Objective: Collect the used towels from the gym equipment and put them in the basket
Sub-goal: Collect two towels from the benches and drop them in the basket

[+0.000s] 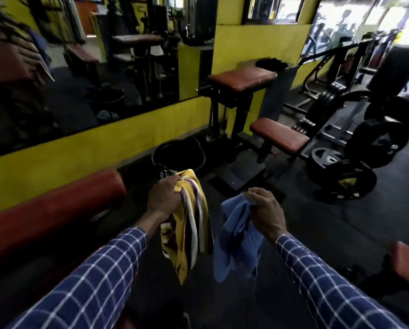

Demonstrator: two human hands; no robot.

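Observation:
My left hand (163, 198) grips a yellow towel with purple and white stripes (189, 224), which hangs down from the fist. My right hand (265, 213) holds a blue towel (236, 243) that also hangs loose. A black mesh basket (178, 154) stands on the dark floor just beyond my left hand, near the yellow wall; its inside looks dark. A dark cloth (271, 63) lies on a grey stand behind the raised red pad.
A long red bench (49, 210) runs along my left. Ahead stand a raised red pad (242, 78) and a red seat (279, 136) on a black frame. Weight plates (345, 179) and a machine fill the right. A wall mirror (80, 74) is on the left.

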